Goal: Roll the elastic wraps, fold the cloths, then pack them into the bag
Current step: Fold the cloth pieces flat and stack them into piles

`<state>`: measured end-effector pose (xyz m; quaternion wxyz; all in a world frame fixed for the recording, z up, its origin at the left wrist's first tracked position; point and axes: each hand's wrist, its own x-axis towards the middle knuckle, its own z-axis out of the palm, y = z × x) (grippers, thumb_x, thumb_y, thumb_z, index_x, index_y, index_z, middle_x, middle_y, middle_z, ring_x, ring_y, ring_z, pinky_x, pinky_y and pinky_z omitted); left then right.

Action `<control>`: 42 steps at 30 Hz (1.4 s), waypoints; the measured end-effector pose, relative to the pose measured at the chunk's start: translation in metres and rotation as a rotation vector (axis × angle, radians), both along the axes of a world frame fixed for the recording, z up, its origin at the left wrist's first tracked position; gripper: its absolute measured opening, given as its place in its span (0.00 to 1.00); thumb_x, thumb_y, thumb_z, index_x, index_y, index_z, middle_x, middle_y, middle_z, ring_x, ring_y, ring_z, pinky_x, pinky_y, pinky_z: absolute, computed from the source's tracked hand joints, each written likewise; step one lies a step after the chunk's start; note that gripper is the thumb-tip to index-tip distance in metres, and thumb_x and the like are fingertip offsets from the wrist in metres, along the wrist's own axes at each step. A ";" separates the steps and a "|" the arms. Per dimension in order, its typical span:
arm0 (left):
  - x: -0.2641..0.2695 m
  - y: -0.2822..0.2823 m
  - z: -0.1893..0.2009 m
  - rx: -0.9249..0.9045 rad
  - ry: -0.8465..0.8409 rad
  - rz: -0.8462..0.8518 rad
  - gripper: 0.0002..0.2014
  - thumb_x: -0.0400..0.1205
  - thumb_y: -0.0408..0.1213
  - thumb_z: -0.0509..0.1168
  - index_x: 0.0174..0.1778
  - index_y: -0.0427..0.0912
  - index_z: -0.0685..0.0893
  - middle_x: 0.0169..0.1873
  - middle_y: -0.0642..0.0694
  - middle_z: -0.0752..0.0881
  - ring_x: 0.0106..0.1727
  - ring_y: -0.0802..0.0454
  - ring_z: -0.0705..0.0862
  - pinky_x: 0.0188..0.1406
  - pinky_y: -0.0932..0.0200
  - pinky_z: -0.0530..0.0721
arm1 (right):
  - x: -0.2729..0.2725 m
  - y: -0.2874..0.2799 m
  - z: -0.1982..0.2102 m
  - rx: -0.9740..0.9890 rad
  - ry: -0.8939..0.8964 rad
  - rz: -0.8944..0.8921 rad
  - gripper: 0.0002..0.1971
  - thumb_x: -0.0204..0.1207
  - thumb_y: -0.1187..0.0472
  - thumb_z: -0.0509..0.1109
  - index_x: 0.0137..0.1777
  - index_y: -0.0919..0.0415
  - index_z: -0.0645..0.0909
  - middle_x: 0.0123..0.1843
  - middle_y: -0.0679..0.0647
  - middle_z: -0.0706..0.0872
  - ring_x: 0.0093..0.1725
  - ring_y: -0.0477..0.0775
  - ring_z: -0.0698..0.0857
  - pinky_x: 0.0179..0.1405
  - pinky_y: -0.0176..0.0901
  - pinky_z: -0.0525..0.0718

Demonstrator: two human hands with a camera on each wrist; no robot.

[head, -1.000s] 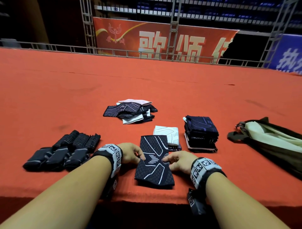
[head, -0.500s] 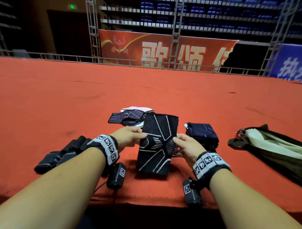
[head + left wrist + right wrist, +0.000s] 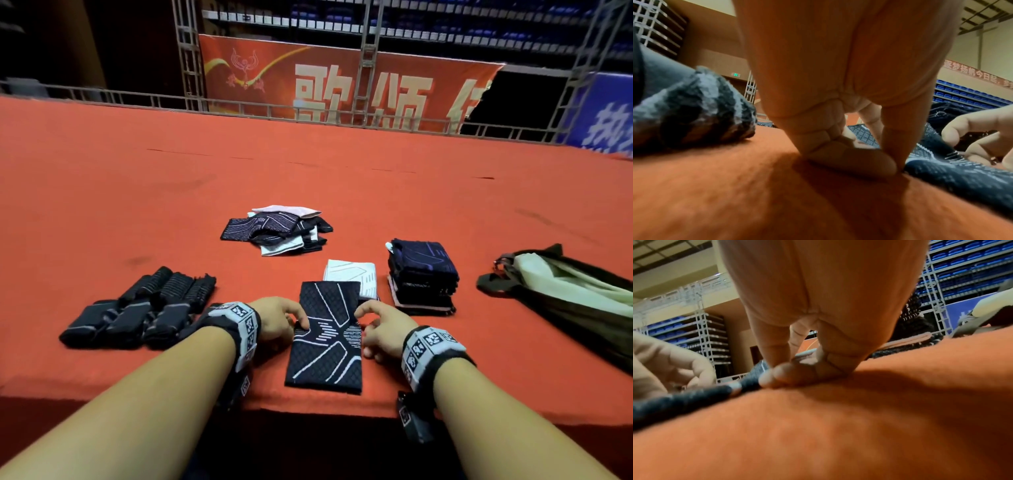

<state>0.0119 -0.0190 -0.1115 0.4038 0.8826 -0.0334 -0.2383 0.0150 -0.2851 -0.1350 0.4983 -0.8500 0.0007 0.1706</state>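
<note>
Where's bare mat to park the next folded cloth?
Free: between the rolled wraps and the loose pile; between the folded stack and the bag. Crowded: around the dark cloth, both hands, and the white cloth.

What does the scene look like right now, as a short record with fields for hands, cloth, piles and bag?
left hand: pinches the left edge of the cloth
right hand: pinches its right edge
dark patterned cloth with white lines: flat on the orange table cover
rolled black elastic wraps: left
folded dark cloth stack: right
unfolded cloth pile: behind
olive bag: far right, open
</note>
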 end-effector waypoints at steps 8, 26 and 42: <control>0.007 0.002 -0.006 -0.067 0.059 0.034 0.16 0.77 0.19 0.70 0.53 0.42 0.89 0.27 0.49 0.82 0.26 0.49 0.80 0.29 0.58 0.82 | -0.005 -0.002 0.006 -0.073 0.007 0.099 0.17 0.73 0.79 0.67 0.56 0.60 0.84 0.27 0.58 0.83 0.28 0.55 0.83 0.23 0.39 0.80; 0.002 -0.010 -0.003 -0.092 0.055 0.259 0.12 0.88 0.45 0.66 0.42 0.43 0.85 0.25 0.43 0.76 0.18 0.50 0.74 0.16 0.65 0.75 | 0.004 0.003 0.001 -0.150 -0.002 -0.004 0.10 0.83 0.54 0.69 0.39 0.52 0.84 0.28 0.59 0.78 0.22 0.55 0.76 0.20 0.40 0.76; -0.015 -0.034 0.024 0.254 0.019 0.125 0.14 0.83 0.43 0.69 0.37 0.38 0.82 0.30 0.42 0.87 0.31 0.44 0.89 0.26 0.59 0.80 | 0.000 0.021 0.027 -0.349 0.118 -0.060 0.20 0.67 0.40 0.78 0.36 0.58 0.82 0.28 0.52 0.83 0.26 0.52 0.81 0.29 0.38 0.74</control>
